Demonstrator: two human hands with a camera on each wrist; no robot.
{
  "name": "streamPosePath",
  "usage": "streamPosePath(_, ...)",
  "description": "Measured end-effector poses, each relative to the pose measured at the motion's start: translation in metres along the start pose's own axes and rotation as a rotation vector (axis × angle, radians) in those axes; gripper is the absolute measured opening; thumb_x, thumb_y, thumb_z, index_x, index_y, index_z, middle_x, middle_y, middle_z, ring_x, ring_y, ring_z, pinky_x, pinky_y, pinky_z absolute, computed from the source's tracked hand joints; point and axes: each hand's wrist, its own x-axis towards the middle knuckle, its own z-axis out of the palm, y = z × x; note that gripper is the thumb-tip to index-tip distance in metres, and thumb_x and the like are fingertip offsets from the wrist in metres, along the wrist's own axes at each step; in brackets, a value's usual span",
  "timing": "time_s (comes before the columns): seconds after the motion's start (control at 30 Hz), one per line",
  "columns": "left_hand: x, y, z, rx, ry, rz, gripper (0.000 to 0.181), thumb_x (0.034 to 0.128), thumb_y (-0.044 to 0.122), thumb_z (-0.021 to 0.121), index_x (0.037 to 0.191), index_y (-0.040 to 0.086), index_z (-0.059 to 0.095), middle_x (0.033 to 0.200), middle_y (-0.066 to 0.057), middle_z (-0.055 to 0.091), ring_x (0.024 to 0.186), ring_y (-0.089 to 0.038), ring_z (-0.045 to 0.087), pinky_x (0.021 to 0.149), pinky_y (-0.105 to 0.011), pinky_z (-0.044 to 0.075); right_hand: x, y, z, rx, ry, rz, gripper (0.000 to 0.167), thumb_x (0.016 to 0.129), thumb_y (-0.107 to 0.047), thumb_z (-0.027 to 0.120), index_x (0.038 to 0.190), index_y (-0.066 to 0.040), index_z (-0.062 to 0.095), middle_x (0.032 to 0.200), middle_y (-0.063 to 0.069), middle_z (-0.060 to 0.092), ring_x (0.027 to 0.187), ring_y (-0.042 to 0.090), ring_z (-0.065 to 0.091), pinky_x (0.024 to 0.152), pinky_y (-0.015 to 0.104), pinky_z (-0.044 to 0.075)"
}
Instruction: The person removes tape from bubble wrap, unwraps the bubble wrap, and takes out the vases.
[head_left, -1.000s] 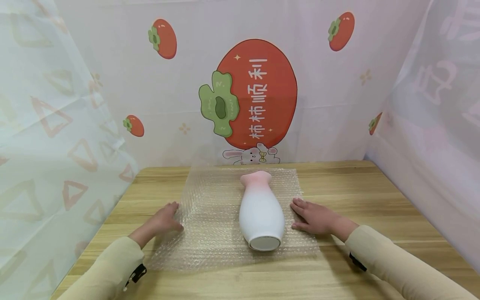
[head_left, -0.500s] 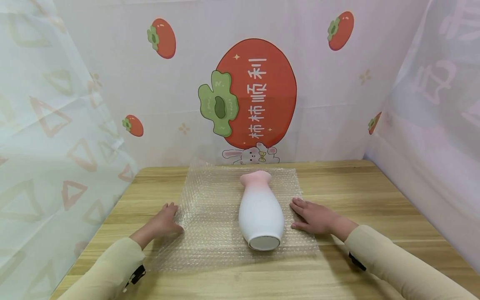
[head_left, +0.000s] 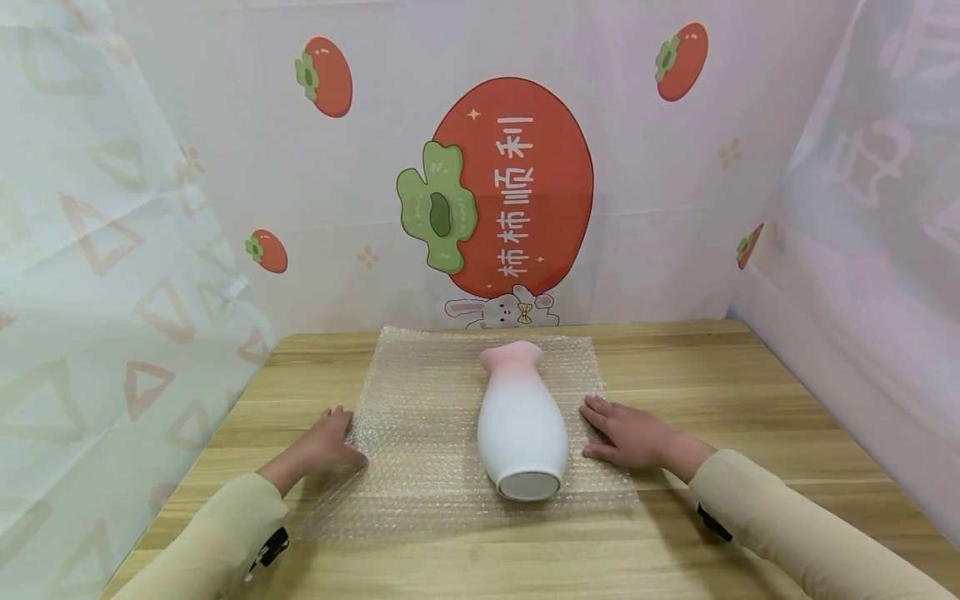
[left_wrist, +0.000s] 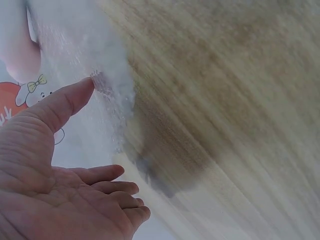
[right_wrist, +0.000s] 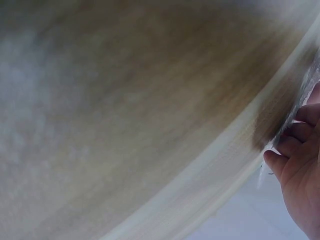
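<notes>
A white vase [head_left: 522, 417] with a pink neck lies on its side, its base toward me, on a sheet of clear bubble wrap [head_left: 423, 450]. At the sheet's left edge is my left hand [head_left: 324, 443], fingers extended. In the left wrist view that hand [left_wrist: 75, 165] has its thumb against the edge of the wrap, its other fingers apart from the thumb. To the right of the vase, my right hand [head_left: 633, 435] rests with straight fingers on the sheet's right edge. The right wrist view shows only part of this hand [right_wrist: 300, 170].
The wooden table [head_left: 697, 375] carries the wrap and vase. A white cloth backdrop [head_left: 645, 275] with persimmon prints stands along the far edge, and similar cloth hangs at both sides. Black straps [head_left: 273, 547] are on the sleeves.
The wrap's far left corner, raised before, now lies lower and flatter. My left hand has shifted very slightly left. My right hand and the vase stay where they were.
</notes>
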Motion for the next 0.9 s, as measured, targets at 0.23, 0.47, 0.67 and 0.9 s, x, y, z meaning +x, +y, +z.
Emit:
streamPosePath(0.23, 0.0, 0.003, 0.0, 0.015, 0.019, 0.015, 0.095, 0.0743, 0.018, 0.081, 0.138, -0.024, 0.024, 0.144, -0.047, 0.01, 0.134, -0.06, 0.005, 0.105, -0.067, 0.015, 0.0, 0.001, 0.0, -0.001, -0.007, 0.005, 0.077, 0.097, -0.054, 0.048, 0.145, 0.006, 0.038, 0.15, 0.026, 0.031, 0.137, 0.041, 0.031, 0.107, 0.051, 0.031)
streamPosePath(0.47, 0.001, 0.006, -0.001, 0.027, 0.032, 0.051, 0.095, 0.0738, 0.017, 0.082, 0.139, -0.022, 0.025, 0.144, -0.046, 0.012, 0.134, -0.06, 0.008, 0.105, -0.067, 0.018, 0.001, 0.002, 0.002, 0.0, -0.01, 0.006, 0.079, 0.097, -0.056, 0.047, 0.145, 0.005, 0.038, 0.151, 0.026, 0.031, 0.137, 0.04, 0.031, 0.108, 0.051, 0.031)
streamPosePath(0.67, 0.005, 0.008, -0.005, 0.048, 0.047, 0.092, 0.092, 0.0779, 0.019, 0.079, 0.138, -0.024, 0.024, 0.143, -0.048, 0.012, 0.132, -0.061, 0.009, 0.104, -0.068, 0.019, 0.001, 0.003, 0.002, -0.001, -0.005, 0.008, 0.078, 0.097, -0.055, 0.048, 0.145, 0.005, 0.038, 0.15, 0.027, 0.031, 0.137, 0.04, 0.031, 0.108, 0.051, 0.031)
streamPosePath(0.9, 0.011, 0.018, -0.014, 0.067, 0.052, 0.117, 0.089, 0.0816, 0.021, 0.077, 0.138, -0.023, 0.025, 0.143, -0.047, 0.014, 0.133, -0.06, 0.012, 0.105, -0.066, 0.02, 0.001, 0.003, 0.002, -0.003, -0.009, 0.008, 0.078, 0.097, -0.055, 0.048, 0.145, 0.006, 0.038, 0.15, 0.027, 0.031, 0.138, 0.04, 0.03, 0.108, 0.051, 0.031)
